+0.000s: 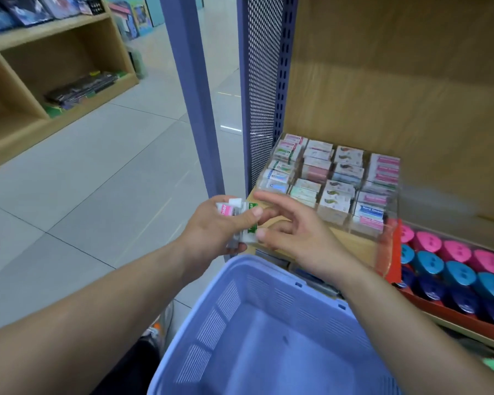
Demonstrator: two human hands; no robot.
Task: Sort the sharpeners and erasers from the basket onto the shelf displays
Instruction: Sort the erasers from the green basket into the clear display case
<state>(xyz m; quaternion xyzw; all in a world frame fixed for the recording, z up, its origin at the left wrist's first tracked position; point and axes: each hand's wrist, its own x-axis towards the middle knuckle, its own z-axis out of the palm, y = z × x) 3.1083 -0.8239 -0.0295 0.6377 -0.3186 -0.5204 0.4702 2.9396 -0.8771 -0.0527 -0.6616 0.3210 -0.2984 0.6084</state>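
Above basket [268,267] rim: erasers [228,209] stacked in left hand [211,229], gripped as supply
Right hand [300,238]: loose, fingers spread, thumb at green eraser [252,228], likely picking one
Eraser display [328,181]: just beyond, sorted by sleeve
Sharpeners [454,266]: own red tray [394,252], far right, kept apart

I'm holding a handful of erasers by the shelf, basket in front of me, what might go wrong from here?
1. The left hand grips several erasers in an uneven stack. With the right hand picking at one, others may slip into the basket or onto the floor.
2. The clear display has compartments with different labels, most looking full, so an eraser could end up in the wrong one or not fit.
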